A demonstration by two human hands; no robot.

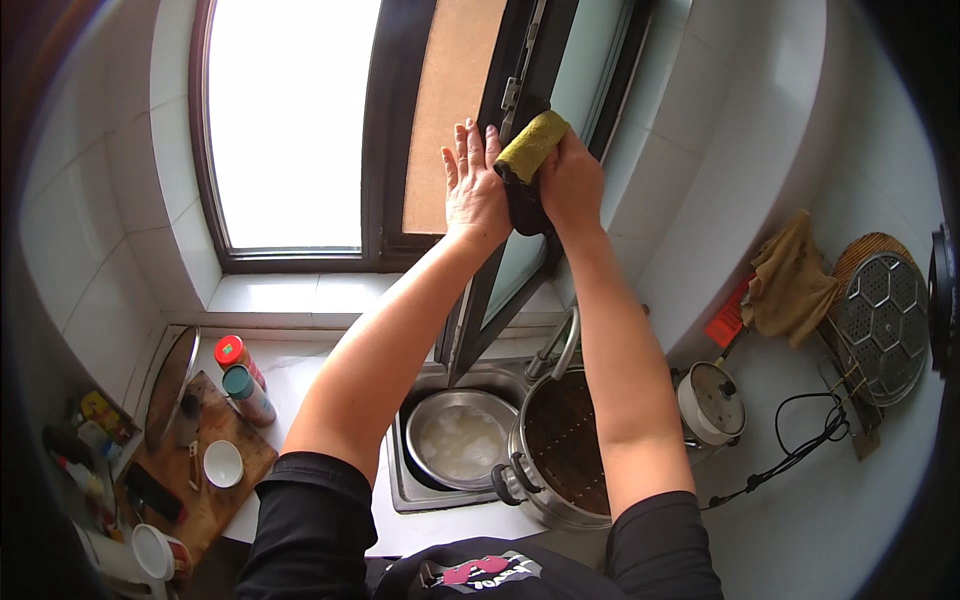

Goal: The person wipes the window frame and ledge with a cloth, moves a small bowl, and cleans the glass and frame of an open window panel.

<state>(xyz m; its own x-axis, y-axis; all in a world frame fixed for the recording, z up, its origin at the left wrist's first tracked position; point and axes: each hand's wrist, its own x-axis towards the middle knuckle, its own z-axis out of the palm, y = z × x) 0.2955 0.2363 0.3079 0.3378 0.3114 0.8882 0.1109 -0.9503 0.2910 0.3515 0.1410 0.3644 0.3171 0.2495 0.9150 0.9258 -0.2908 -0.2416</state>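
My right hand (571,180) is closed around a dark, cylindrical tool with a yellow-green fuzzy roll (532,145) on top, held at the dark frame of the swung-out window sash (469,337). Just left of it, my left hand (478,191) presses flat on the sash with its fingers spread, holding nothing. A metal hinge fitting (511,94) shows above the fingers. The tool's lower part is dark and its exact kind cannot be told. Beyond my left hand is a tan panel (450,112) in the window opening.
Below, a steel basin (461,439) of cloudy water sits in the sink (405,495), beside a large steamer pot (566,442) and a faucet (571,345). Left are shakers (247,394) and a cutting board (225,420) with a white bowl (223,463). A small lidded pot (711,405) stands right.
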